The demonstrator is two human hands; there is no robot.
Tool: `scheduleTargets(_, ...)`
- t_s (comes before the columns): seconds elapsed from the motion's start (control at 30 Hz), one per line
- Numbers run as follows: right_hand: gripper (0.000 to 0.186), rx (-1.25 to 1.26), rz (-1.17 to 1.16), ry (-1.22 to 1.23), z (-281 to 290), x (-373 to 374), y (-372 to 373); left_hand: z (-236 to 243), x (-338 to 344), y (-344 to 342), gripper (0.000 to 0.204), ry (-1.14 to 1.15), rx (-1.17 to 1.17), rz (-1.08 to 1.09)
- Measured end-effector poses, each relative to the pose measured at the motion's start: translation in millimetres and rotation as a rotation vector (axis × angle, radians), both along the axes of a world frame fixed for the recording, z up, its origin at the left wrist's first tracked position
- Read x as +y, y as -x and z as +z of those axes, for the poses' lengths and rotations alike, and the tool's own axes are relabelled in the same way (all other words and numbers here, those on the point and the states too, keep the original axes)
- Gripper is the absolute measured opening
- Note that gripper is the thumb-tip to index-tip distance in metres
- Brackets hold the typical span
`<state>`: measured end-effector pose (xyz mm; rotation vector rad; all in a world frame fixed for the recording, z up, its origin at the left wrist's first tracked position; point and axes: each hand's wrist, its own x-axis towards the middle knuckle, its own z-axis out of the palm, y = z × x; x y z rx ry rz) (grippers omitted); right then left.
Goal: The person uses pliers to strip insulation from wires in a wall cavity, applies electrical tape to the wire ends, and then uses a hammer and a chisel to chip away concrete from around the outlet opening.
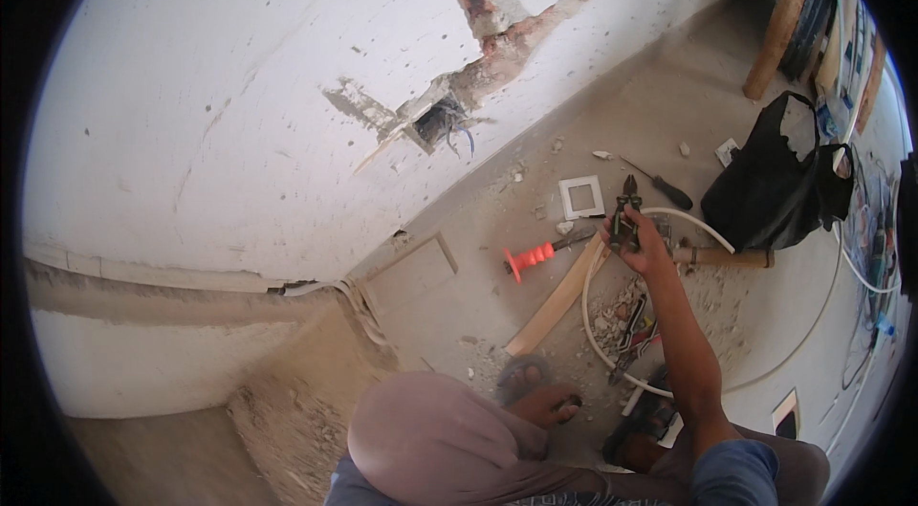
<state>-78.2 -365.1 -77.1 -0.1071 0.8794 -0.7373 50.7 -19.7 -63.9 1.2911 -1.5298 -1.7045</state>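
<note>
Just short of the right hand (648, 246), rubble (612, 313) is lying inside a loop of tube (706, 227). That hand is gripping pliers (626, 208), their jaws pointing away from the person (the left hand is out of view, so I cannot tell its state). To the hand's right, a bag (760, 195) is slumping, its contents hidden. Just beyond the hand, leftward, a frame (565, 201) is lying flat. Farther left, wires (467, 135) are poking from a wall recess (431, 121).
</note>
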Motion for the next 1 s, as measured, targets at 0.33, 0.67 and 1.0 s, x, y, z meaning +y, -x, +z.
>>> scheduleTargets(0.33,0.012,-0.221,-0.146,-0.095,-10,-9,-6,-8,-1,10,0.037,0.052,-0.123,-0.024)
scheduleTargets(0.67,0.028,-0.241,0.196,0.145,85,53,-40,1,-1,9,0.032,0.121,-0.049,0.041)
scheduleTargets(1.0,0.018,-0.81,0.474,0.061,204,91,-137,-8,4,8,0.036,0.092,-0.128,-0.004)
